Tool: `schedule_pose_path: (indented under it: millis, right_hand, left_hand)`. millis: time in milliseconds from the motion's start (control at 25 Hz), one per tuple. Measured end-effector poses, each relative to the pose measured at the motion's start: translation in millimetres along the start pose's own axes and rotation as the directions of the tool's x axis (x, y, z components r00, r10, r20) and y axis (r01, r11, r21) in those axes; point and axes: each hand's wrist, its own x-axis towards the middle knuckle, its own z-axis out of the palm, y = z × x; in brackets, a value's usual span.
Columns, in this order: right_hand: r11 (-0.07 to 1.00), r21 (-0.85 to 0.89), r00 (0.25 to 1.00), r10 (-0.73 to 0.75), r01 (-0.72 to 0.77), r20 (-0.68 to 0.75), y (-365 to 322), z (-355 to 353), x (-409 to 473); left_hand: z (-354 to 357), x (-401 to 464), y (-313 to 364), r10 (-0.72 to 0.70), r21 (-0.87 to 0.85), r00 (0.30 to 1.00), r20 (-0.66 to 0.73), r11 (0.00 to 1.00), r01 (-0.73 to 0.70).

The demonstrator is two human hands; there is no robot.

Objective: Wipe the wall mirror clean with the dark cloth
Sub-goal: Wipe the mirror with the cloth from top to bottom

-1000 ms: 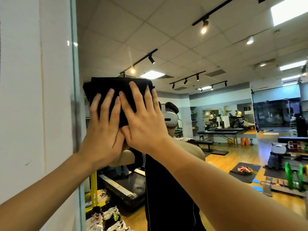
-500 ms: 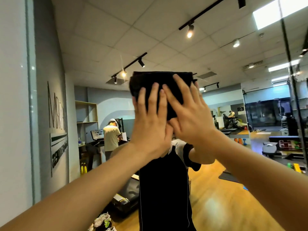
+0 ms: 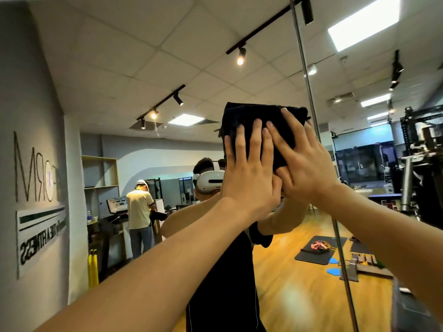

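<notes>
You are in the wiping step itself: both your hands press the dark cloth [image 3: 259,125] flat against the wall mirror [image 3: 143,80], high on the glass and just left of the vertical seam [image 3: 309,92] that splits one pane from the next.

Taking things from the left of that seam: your left hand [image 3: 249,173] lies with its fingers straight and close together, palm low, fingertips reaching up over the lower half of the cloth. It is an open, flat grip that pins rather than clutches. Your right hand [image 3: 304,164] sits beside it, nearer the seam and touching the left hand at the thumb side, fingers spread and straight, slanting up to the cloth's top right corner. That grip too is flat and pressing, with nothing curled round the fabric.

The cloth looks like a thick, soft, folded pad, roughly rectangular, matt black with slightly rumpled edges. The mirror is hard, smooth and glossy, giving back the ceiling lights and the room.

The next stroke, as I judge it, calls for even pressure from both palms so the pad slides without bunching. At the seam, expect a slight ridge; keep the cloth's edge from catching there. Whether streaks remain on the glass is too faint to tell.
</notes>
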Motion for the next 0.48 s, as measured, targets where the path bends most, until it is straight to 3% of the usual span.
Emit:
schedule_pose_path:
  millis: [240,480]
  right_hand:
    - [0.999,0.038,0.999,0.036,-0.036,0.009,57,-17,-19]
    - [0.980,0.180,0.995,0.089,-0.082,-0.033,42,-14,-20]
  left_hand:
    - [8,28,56,0.024,0.016,1.000,-0.018,1.000,-0.024]
    - [2,22,42,0.091,0.012,0.995,-0.027,0.996,-0.091]
